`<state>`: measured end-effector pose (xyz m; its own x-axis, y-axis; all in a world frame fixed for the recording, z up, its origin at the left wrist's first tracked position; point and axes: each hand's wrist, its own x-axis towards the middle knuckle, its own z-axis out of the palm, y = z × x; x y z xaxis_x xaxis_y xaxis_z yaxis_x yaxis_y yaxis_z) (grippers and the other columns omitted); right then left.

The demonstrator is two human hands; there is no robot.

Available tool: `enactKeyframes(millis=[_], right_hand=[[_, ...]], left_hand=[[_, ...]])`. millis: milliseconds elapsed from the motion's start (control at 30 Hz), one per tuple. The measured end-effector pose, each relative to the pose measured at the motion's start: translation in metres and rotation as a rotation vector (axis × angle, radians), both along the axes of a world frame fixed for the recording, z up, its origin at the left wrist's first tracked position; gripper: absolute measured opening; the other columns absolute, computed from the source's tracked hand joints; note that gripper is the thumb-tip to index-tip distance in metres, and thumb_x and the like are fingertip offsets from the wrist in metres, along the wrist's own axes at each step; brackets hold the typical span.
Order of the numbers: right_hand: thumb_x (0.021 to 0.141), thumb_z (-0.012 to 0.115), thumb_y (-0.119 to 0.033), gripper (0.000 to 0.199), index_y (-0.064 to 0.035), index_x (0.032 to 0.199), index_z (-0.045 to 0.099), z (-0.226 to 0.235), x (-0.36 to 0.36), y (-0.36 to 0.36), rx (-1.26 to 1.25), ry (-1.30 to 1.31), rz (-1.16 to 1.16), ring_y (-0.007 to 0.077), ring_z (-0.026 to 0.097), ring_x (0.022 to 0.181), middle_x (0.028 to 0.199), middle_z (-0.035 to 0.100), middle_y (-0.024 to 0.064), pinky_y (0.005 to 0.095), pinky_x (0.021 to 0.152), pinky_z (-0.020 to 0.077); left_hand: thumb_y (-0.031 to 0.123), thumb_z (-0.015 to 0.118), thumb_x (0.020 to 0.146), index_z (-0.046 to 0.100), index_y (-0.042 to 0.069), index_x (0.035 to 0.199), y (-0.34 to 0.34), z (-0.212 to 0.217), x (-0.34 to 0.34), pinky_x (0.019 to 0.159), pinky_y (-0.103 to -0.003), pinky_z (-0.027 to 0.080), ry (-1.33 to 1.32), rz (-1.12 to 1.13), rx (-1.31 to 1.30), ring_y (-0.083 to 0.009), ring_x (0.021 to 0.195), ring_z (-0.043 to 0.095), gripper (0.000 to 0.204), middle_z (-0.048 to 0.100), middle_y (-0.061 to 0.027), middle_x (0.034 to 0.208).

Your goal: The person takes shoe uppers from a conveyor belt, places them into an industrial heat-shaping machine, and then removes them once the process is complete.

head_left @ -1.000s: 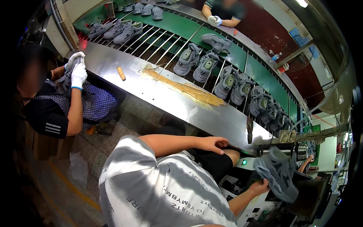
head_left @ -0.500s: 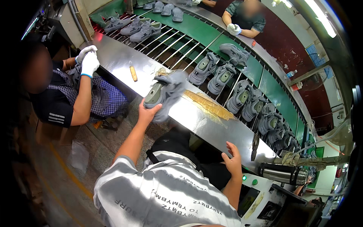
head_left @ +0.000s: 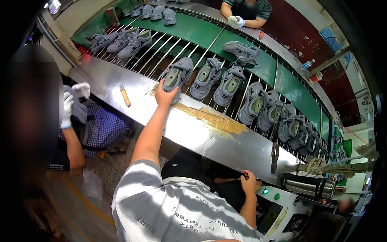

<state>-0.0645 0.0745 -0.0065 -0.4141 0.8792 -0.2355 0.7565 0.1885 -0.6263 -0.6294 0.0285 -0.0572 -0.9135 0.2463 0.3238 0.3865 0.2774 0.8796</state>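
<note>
At the left end of the brown tape patch (head_left: 215, 120), toward the far side: one grey shoe (head_left: 180, 70), green insole showing through the opening, sole down, heel toward the wearer. Left hand (head_left: 166, 95): closed firmly about the heel of that shoe, thumb and fingers on opposite sides. Whether the sole bears on the steel ledge (head_left: 258, 146) or the roller rack (head_left: 166, 48) cannot be told.

Nearer the wearer than the patch, and to its right: right hand (head_left: 250, 183), half open, fingers loosely bent; nothing shows in its hold.

Beyond the patch: two grey shoes (head_left: 217, 82) side by side, heels toward the wearer; behind them, one tipped shoe (head_left: 242, 52) on the green belt (head_left: 287, 93).

Right of the patch: a long row of grey shoes (head_left: 268, 111); a dark slender tool (head_left: 275, 158) lying on the ledge; farther right, a steel flask (head_left: 304, 184) with black fittings, and a pale control box (head_left: 284, 205) with green buttons.

Left of the patch: a tan-handled tool (head_left: 125, 97) on the ledge; farther left, one co-worker's white gloves (head_left: 67, 111) about another grey shoe (head_left: 77, 105).

Well beyond the patch: a second co-worker's gloved hands (head_left: 236, 21), together at the far counter (head_left: 278, 44).
</note>
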Motion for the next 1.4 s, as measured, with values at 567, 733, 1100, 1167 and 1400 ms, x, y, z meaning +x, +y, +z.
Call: enactKeyframes(millis=[567,733,1100,1167,1400], right_hand=[[0.071,0.061,-0.010,0.005,-0.0064,0.071,0.058,-0.053,-0.008,0.138,0.502,-0.019,-0.047,0.0224,0.051,0.052,0.058,0.052,0.0069,0.0338,0.050,0.0417],[0.067,0.061,-0.011,0.012,-0.0087,0.063,0.051,-0.060,-0.015,0.152,0.611,0.000,-0.043,0.0271,0.045,0.047,0.053,0.044,0.0077,0.0374,0.046,0.0374],[0.062,0.065,-0.008,0.013,-0.0089,0.060,0.052,-0.052,-0.011,0.168,0.510,0.064,-0.045,0.0241,0.049,0.046,0.053,0.047,0.0056,0.0329,0.045,0.0413],[0.061,0.066,-0.008,0.012,-0.0089,0.060,0.053,-0.052,-0.010,0.168,0.480,0.047,-0.062,0.0238,0.049,0.046,0.053,0.048,0.0054,0.0324,0.045,0.0418],[0.064,0.065,-0.012,0.012,-0.0098,0.059,0.054,-0.047,-0.009,0.158,0.551,0.028,-0.097,0.0247,0.050,0.046,0.050,0.048,0.0065,0.0341,0.046,0.0424]], left_hand=[[0.027,0.067,0.076,0.062,0.003,0.086,0.185,0.125,0.030,0.075,-0.045,0.047,0.219,-0.297,0.075,-0.0324,0.081,0.062,0.026,0.065,-0.0128,0.083],[0.044,0.058,0.077,0.069,0.007,0.101,0.379,0.122,0.044,0.080,-0.043,0.051,-0.004,-0.611,-0.560,-0.0331,0.093,0.066,0.045,0.069,-0.0163,0.098],[0.061,0.052,0.080,0.063,0.004,0.119,0.547,-0.041,0.008,0.097,-0.041,0.042,-0.244,-0.655,-0.892,-0.0341,0.120,0.053,0.069,0.058,-0.0227,0.123],[0.046,0.051,0.085,0.069,0.004,0.104,0.554,-0.039,0.008,0.089,-0.042,0.048,0.112,-0.803,-0.938,-0.0353,0.107,0.060,0.049,0.064,-0.0222,0.109],[0.032,0.045,0.084,0.069,-0.001,0.088,0.508,0.079,0.036,0.082,-0.048,0.048,0.020,-0.585,-0.421,-0.0400,0.096,0.062,0.041,0.065,-0.0257,0.098]])
